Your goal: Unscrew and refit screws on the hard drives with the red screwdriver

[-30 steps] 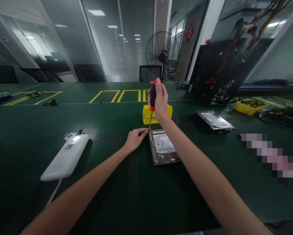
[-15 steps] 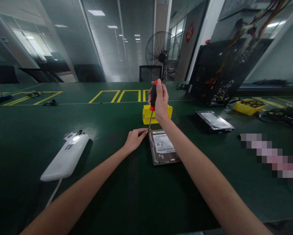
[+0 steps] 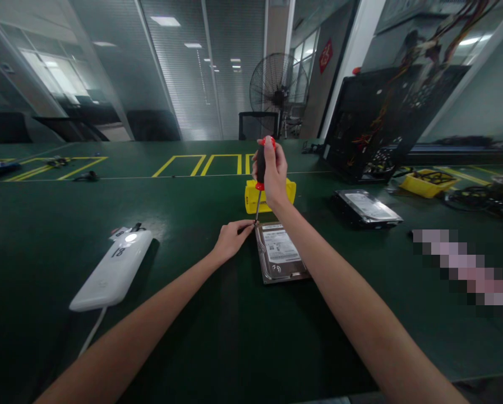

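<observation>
A red-and-black screwdriver (image 3: 260, 163) is gripped by my right hand (image 3: 275, 174), its shaft pointing down and slightly left. The tip meets the top-left corner of a hard drive (image 3: 278, 252) lying label side up on the green table. Beside that corner is my left hand (image 3: 231, 240), thumb and index finger pinched together at the screwdriver tip; what lies between them is too small to make out. My right forearm covers part of the drive's right side. Just behind the drive stands a yellow box (image 3: 254, 203), partly hidden by my right hand.
A second hard drive (image 3: 367, 209) lies to the right, below a black computer case (image 3: 360, 123). Farther right are a yellow tray (image 3: 423, 185) and cables (image 3: 478, 196). A white power bank (image 3: 112, 275) with a cable lies left. A blurred-out patch (image 3: 465, 266) is at right.
My right hand and the screwdriver handle have shifted very slightly left, while the tip stays at the drive's corner. The left hand and the drive look unmoved.
</observation>
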A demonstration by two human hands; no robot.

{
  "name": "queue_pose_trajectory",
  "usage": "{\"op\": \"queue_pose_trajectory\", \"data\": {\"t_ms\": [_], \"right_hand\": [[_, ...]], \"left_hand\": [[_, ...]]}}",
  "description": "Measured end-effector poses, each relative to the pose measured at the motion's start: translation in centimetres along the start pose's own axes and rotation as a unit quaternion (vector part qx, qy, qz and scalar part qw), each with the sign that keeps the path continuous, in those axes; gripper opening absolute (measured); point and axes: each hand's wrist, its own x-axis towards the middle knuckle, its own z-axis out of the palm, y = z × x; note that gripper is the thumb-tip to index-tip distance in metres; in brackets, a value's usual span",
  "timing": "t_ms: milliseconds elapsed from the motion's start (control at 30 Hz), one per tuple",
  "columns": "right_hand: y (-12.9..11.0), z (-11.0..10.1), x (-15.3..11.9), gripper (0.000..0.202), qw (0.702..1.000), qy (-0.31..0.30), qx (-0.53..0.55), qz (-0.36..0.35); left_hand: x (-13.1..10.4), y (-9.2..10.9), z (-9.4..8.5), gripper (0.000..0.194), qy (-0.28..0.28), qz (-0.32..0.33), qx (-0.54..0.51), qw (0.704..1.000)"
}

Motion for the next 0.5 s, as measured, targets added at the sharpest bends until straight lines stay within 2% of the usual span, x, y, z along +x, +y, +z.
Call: {"op": "queue_pose_trajectory", "data": {"t_ms": [500], "right_hand": [[0.62, -0.02, -0.02, 0.043, 0.999, -0.033, -0.022, -0.023]], "left_hand": [[-0.03, 0.23, -0.05, 0.029, -0.006, 0.005, -0.01, 1.0]]}}
